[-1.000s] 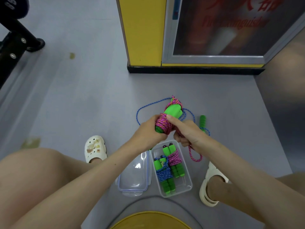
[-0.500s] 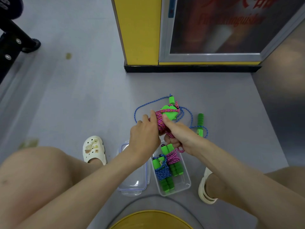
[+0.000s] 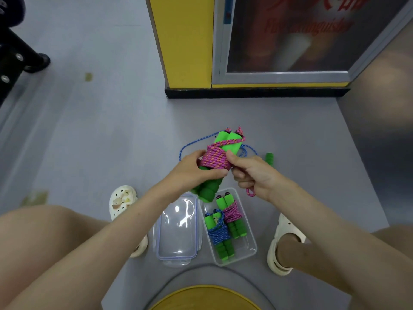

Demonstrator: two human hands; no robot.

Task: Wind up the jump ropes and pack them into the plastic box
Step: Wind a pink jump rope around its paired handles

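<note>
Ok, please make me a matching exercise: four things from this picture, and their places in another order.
Things:
1. half-wound pink rope
2. loose blue rope
3. wound blue rope
4. lid

Places:
a. on the floor, left of the box
b. inside the plastic box
c. held by the left hand and the right hand
d. on the floor beyond the hands

Pairs: 1-c, 2-d, 3-b, 4-a

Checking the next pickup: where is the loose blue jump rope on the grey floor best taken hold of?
Probably at its green foam handle, from above: it lies flat on the floor beside the right hand, thick and firm, while the thin blue cord sprawls in loops.
</note>
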